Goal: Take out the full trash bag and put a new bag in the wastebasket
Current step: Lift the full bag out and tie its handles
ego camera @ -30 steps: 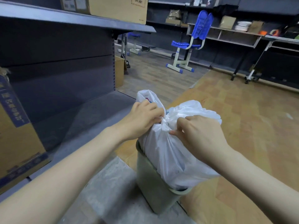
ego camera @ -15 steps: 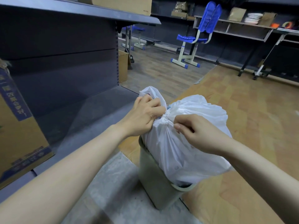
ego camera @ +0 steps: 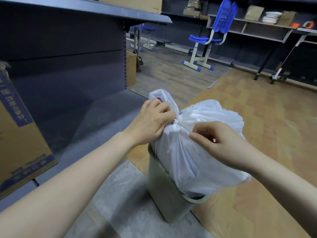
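Two bare hands are working at the neck of a full white plastic trash bag (ego camera: 193, 162), which is sitting in a pale grey-green plastic wastebasket (ego camera: 164, 194) and bulging well above its rim. The left hand (ego camera: 151, 122) is gripping the gathered plastic at the bag's knot (ego camera: 175, 125), fingers curled round one twisted ear of the bag that is sticking up at 12 o'clock from that hand. The right hand (ego camera: 221, 145), at 3 o'clock from the knot, is hovering just beside it with fingers bent; whether the fingers are pinching any plastic cannot be told.

The wastebasket is standing where a grey concrete strip (ego camera: 120, 203) is meeting a tan wood-pattern floor (ego camera: 265, 109). At 9 o'clock from the basket, a brown cardboard box (ego camera: 18, 134) with a dark blue band of Chinese characters, too blurred to read, is resting on the bottom shelf of a dark grey metal shelving unit (ego camera: 68, 69). At 12 o'clock, well apart, a blue plastic chair with white legs (ego camera: 211, 36) is standing near long wall shelves (ego camera: 257, 28) carrying brown packets.
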Tool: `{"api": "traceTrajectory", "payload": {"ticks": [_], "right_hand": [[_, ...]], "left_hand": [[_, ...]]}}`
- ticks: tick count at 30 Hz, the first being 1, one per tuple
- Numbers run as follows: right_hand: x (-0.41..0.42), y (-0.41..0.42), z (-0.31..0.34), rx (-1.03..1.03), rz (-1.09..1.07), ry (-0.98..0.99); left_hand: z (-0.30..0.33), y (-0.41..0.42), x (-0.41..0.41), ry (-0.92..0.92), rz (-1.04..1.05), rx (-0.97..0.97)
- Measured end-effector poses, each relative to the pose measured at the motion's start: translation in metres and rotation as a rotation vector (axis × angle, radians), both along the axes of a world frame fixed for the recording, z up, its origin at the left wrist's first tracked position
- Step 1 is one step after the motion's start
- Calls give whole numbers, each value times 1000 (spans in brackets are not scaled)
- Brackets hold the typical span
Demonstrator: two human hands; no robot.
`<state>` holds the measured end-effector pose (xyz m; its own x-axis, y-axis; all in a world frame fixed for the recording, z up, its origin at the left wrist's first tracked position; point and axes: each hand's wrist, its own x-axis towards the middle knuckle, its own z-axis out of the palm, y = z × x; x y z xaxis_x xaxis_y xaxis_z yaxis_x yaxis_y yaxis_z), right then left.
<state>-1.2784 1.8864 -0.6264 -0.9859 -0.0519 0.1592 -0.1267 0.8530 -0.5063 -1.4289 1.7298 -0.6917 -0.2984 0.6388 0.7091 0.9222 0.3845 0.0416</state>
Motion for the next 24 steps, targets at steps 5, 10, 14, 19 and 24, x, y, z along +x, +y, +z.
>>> {"api": "traceTrajectory", "payload": {"ticks": [5, 10, 14, 19, 24], "right_hand": [[-14, -8, 20, 655, 9, 381], [-43, -27, 6, 894, 97, 155], [-57, -30, 5, 967, 122, 267], [-62, -33, 10, 854, 110, 165], [-58, -26, 31, 804, 19, 138]], "left_hand": [[-6, -12, 5, -51, 34, 75], [-11, -13, 14, 75, 94, 196], [-13, -18, 19, 107, 36, 172], [-15, -26, 23, 55, -41, 73], [-21, -31, 28, 7, -25, 59]]}}
